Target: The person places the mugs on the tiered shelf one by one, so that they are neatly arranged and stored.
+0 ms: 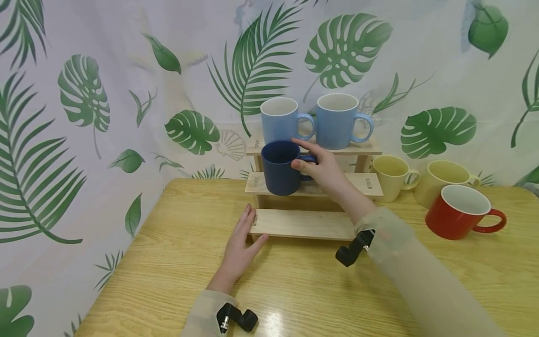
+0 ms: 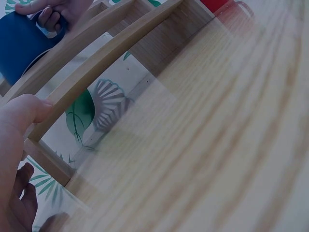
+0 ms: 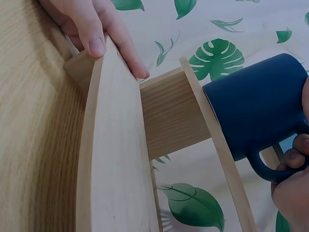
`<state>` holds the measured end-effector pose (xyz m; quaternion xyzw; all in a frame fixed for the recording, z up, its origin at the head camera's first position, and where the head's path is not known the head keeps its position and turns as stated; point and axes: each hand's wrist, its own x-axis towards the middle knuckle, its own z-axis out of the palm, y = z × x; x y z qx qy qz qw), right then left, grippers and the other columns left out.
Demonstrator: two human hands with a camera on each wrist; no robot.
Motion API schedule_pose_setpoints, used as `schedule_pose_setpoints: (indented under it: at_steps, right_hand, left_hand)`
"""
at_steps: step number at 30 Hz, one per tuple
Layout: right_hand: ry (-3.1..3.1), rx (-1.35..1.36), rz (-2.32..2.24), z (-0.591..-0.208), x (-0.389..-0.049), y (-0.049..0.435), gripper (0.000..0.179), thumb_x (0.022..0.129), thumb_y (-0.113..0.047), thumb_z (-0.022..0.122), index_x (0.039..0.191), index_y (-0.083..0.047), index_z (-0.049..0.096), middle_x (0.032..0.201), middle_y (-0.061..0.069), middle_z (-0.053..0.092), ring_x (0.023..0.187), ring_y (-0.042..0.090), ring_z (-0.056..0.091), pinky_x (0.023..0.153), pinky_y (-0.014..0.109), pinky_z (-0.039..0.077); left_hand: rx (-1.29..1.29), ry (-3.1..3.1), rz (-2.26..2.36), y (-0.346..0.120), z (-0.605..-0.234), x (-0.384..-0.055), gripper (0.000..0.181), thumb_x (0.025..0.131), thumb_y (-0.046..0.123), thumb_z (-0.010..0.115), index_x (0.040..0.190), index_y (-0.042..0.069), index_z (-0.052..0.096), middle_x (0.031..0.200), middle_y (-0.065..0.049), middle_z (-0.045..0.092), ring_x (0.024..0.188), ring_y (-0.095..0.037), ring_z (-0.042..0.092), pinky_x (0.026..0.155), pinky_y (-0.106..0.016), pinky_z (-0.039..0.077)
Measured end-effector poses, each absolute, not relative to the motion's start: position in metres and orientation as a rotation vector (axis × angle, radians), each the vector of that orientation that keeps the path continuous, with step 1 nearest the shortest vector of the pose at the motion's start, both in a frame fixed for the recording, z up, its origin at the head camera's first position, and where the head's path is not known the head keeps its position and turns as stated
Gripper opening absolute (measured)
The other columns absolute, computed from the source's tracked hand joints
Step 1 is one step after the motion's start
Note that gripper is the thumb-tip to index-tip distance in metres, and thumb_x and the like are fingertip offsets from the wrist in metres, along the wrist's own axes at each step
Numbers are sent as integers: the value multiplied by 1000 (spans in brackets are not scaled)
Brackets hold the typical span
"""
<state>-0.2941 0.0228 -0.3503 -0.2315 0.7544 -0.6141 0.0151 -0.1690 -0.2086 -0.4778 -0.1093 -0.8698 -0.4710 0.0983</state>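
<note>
The dark blue mug (image 1: pixel 281 174) is sitting at the wooden rack's (image 1: pixel 309 223) middle tier (image 1: pixel 310 187), the right hand's (image 1: pixel 323 169) fingers clasping its handle (image 3: pixel 256 165). The left hand's (image 1: pixel 239 250) fingers are lying extended along the rack's end, seemingly bracing it. The person appears to be placing the mug; seating it level, then letting go, seems called for. Light blue mugs (image 1: pixel 335 126) are standing just beyond the right fingers.

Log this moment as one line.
right hand: grips dark-blue cylindrical mug at middle tier of pale wooden rack | left hand: touches bottom tier | top tier: two light-blue mugs
</note>
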Motion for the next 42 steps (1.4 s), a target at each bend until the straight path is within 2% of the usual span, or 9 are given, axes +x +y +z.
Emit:
schedule_pose_setpoints:
  at_steps: [4, 20, 26, 31, 34, 36, 39, 42]
  right_hand:
    - [2341, -730, -1881, -349, -296, 22, 68, 80, -44, 68, 143, -25, 49, 146, 9, 39, 123, 26, 46, 98, 43, 42]
    - [2261, -753, -1893, -347, -298, 21, 69, 82, -36, 66, 145, -22, 44, 146, 12, 37, 124, 29, 47, 99, 43, 42]
    - [2360, -799, -1837, -349, -296, 24, 72, 80, -46, 65, 145, -25, 45, 141, 13, 42, 122, 28, 48, 98, 43, 42]
    - [2532, -855, -1771, -351, -289, 27, 82, 76, -54, 64, 145, -14, 44, 126, 17, 48, 112, 31, 46, 93, 44, 43]
    - [2630, -857, -1733, -353, -282, 32, 81, 78, -48, 67, 144, -8, 43, 124, 18, 46, 115, 31, 44, 94, 43, 43]
    - [2678, -860, -1710, -354, -276, 37, 76, 82, -39, 70, 144, -5, 42, 130, 18, 44, 121, 31, 43, 97, 45, 43]
    - [2761, -875, -1649, -356, -265, 45, 71, 83, -26, 73, 143, -4, 43, 136, 18, 41, 127, 31, 39, 100, 45, 41]
    - [2924, -926, -1511, -359, -252, 53, 70, 81, -22, 77, 141, -6, 46, 136, 17, 42, 125, 32, 39, 99, 47, 39]
  left_hand:
    - [-322, -2572, -1405, -208, -477, -169, 74, 94, 43, 58, 153, 13, 24, 159, -3, 14, 143, -16, 13, 112, -47, 19]
    - [-333, -2573, -1395, -210, -478, -170, 74, 94, 42, 58, 153, 14, 24, 159, -4, 14, 143, -16, 13, 112, -46, 19]
    - [-322, -2577, -1414, -209, -477, -169, 74, 94, 42, 59, 153, 13, 24, 159, -3, 13, 143, -16, 13, 112, -46, 19]
    - [-311, -2581, -1420, -208, -478, -169, 75, 94, 43, 59, 153, 14, 23, 159, -3, 13, 143, -16, 12, 112, -46, 19]
    - [-309, -2580, -1425, -208, -478, -169, 75, 94, 43, 59, 153, 15, 23, 159, -2, 12, 143, -16, 12, 112, -47, 19]
    - [-309, -2580, -1426, -208, -478, -169, 75, 94, 43, 59, 153, 15, 23, 160, -2, 12, 143, -16, 13, 112, -47, 19]
    - [-312, -2580, -1422, -208, -477, -169, 75, 94, 43, 59, 153, 14, 23, 159, -2, 13, 143, -17, 13, 112, -47, 19]
    - [-317, -2579, -1418, -208, -476, -169, 75, 94, 43, 59, 153, 14, 23, 159, -3, 12, 143, -17, 13, 112, -47, 19]
